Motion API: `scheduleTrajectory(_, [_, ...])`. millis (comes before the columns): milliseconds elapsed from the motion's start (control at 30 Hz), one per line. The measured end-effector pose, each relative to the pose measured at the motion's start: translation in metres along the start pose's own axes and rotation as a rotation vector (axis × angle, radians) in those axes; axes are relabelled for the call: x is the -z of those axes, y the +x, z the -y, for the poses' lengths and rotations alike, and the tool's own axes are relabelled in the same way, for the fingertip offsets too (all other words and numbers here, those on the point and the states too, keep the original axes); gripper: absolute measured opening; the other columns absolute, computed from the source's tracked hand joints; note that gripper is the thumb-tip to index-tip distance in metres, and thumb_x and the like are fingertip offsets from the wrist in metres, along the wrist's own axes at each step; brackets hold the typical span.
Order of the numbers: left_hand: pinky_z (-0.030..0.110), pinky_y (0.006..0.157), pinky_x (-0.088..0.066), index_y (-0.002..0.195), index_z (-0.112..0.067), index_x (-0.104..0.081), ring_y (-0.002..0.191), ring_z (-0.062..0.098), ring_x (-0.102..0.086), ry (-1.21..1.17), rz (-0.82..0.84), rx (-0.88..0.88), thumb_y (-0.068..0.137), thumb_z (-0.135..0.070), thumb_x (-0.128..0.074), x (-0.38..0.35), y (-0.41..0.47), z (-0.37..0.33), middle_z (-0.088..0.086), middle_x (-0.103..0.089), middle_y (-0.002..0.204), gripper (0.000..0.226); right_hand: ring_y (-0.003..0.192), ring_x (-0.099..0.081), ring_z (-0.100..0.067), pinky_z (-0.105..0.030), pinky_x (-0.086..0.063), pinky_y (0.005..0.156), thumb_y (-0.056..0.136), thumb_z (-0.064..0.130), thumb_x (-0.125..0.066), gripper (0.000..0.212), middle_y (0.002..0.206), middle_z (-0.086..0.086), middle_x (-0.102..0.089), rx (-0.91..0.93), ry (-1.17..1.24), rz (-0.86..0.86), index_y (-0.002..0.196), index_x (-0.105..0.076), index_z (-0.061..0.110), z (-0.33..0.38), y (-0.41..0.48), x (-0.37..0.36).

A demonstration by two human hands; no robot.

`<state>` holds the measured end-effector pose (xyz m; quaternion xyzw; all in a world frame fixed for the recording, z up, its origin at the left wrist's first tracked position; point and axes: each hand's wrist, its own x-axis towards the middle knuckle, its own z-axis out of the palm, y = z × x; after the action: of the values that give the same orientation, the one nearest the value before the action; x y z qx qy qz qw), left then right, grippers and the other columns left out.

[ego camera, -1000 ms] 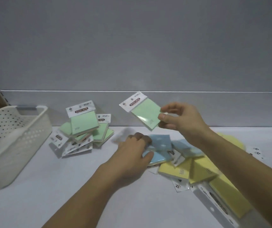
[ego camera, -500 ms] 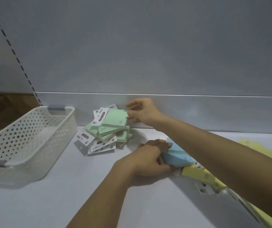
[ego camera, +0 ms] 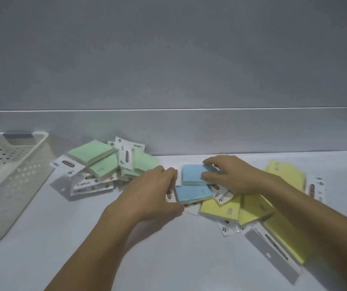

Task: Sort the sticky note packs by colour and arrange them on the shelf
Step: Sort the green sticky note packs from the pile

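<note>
**A:** Where are the blue ones lying?

**B:** Mid-shelf. The upper blue pack is overlapping the far edge of the lower blue pack, between the green pile on the left and the yellow packs on the right.

**A:** And the hands?

**B:** The right hand is curling round the upper blue pack, fingers over its far edge, thumb on its right side. The left hand is gripping the lower blue pack at its left edge, with its thumb by the near corner.

**A:** Room to move?

**B:** Bare shelf is lying open in front of the piles. The white basket is standing at the left edge, apart from the green pile.
</note>
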<state>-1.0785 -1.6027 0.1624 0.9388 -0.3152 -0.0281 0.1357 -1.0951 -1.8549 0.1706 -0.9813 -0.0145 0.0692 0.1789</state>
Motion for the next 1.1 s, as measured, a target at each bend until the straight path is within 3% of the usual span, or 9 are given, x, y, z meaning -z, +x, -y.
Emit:
scheduleTrajectory(200, [0.028, 0.052, -0.034, 0.097, -0.029, -0.045, 0.073, 0.012, -0.053, 0.028, -0.034, 0.116, 0.078, -0.062, -0.065, -0.007, 0.000, -0.009, -0.011, -0.053, 0.075, 0.043, 0.109, -0.054, -0.011, -0.019, -0.046, 0.078, 0.084, 0.051, -0.075, 0.068, 0.119, 0.008, -0.051, -0.010, 0.181, -0.124, 0.143, -0.050, 0.029, -0.005, -0.002, -0.007])
scheduleTrajectory(300, [0.025, 0.052, -0.032, 0.105, -0.032, -0.048, 0.077, 0.010, -0.052, 0.038, -0.027, 0.093, 0.078, -0.061, -0.065, -0.011, 0.001, -0.010, -0.013, -0.054, 0.079, 0.043, 0.104, -0.053, -0.008, -0.014, -0.045, 0.068, 0.080, 0.051, -0.079, 0.073, 0.114, 0.009, -0.046, -0.035, 0.216, -0.184, 0.143, -0.050, 0.029, -0.009, -0.002, -0.010])
scheduleTrajectory(400, [0.028, 0.058, -0.040, 0.101, -0.031, -0.058, 0.080, 0.011, -0.054, 0.047, -0.033, 0.036, 0.083, -0.050, -0.066, -0.011, 0.004, -0.008, -0.012, -0.055, 0.083, 0.028, 0.100, -0.054, -0.007, -0.013, -0.044, 0.068, 0.080, 0.049, -0.080, 0.072, 0.115, 0.007, -0.047, -0.058, 0.258, -0.217, 0.142, -0.052, 0.027, -0.010, -0.004, -0.010])
scheduleTrajectory(533, [0.033, 0.063, -0.044, 0.089, -0.025, -0.058, 0.081, 0.018, -0.055, 0.099, -0.026, -0.041, 0.087, -0.041, -0.062, -0.011, 0.007, -0.005, -0.009, -0.052, 0.083, 0.016, 0.102, -0.057, -0.011, -0.022, -0.047, 0.077, 0.087, 0.043, -0.074, 0.048, 0.111, 0.005, -0.056, -0.066, 0.270, -0.286, 0.131, -0.064, 0.026, -0.012, -0.004, -0.011])
scheduleTrajectory(700, [0.033, 0.061, -0.047, 0.094, -0.029, -0.068, 0.078, 0.017, -0.057, 0.094, -0.166, -0.159, 0.092, -0.036, -0.055, -0.014, 0.011, -0.005, -0.009, -0.054, 0.080, 0.015, 0.079, -0.061, -0.008, -0.017, -0.046, 0.060, 0.093, 0.027, -0.070, 0.013, 0.093, 0.006, -0.067, -0.079, 0.493, -0.419, 0.105, -0.072, 0.025, -0.020, -0.007, -0.006])
scheduleTrajectory(800, [0.033, 0.057, -0.049, 0.097, -0.033, -0.074, 0.070, 0.019, -0.063, 0.013, -0.369, -0.148, 0.091, -0.035, -0.054, -0.014, 0.011, -0.009, -0.010, -0.068, 0.073, 0.021, 0.081, -0.067, -0.016, -0.026, -0.051, 0.063, 0.093, 0.022, -0.071, 0.016, 0.094, 0.002, -0.064, -0.114, 0.673, -0.473, 0.109, -0.073, 0.023, -0.025, -0.008, -0.001])
scheduleTrajectory(900, [0.035, 0.051, -0.048, 0.097, -0.032, -0.070, 0.058, 0.024, -0.061, -0.012, -0.489, -0.085, 0.092, -0.034, -0.052, -0.017, 0.012, -0.015, -0.006, -0.063, 0.057, 0.018, 0.088, -0.070, -0.019, -0.023, -0.050, 0.060, 0.093, 0.024, -0.072, 0.029, 0.099, 0.001, -0.060, -0.152, 0.743, -0.465, 0.123, -0.070, 0.022, -0.028, -0.011, 0.003])
scheduleTrajectory(1000, [0.040, 0.052, -0.047, 0.094, -0.031, -0.057, 0.054, 0.026, -0.057, -0.023, -0.540, -0.002, 0.096, -0.028, -0.047, -0.022, 0.016, -0.020, -0.005, -0.061, 0.055, 0.010, 0.094, -0.071, -0.019, -0.021, -0.052, 0.060, 0.094, 0.024, -0.071, 0.029, 0.109, 0.001, -0.066, -0.178, 0.817, -0.440, 0.123, -0.071, 0.022, -0.030, -0.014, 0.008])
scheduleTrajectory(1100, [0.040, 0.061, -0.053, 0.099, -0.035, -0.052, 0.063, 0.020, -0.067, -0.093, -0.554, 0.072, 0.095, -0.036, -0.044, -0.023, 0.017, -0.028, -0.010, -0.070, 0.068, 0.008, 0.094, -0.074, -0.024, -0.040, -0.063, 0.077, 0.095, 0.020, -0.070, 0.018, 0.103, -0.003, -0.074, -0.175, 0.927, -0.429, 0.112, -0.074, 0.016, -0.029, -0.017, 0.012])
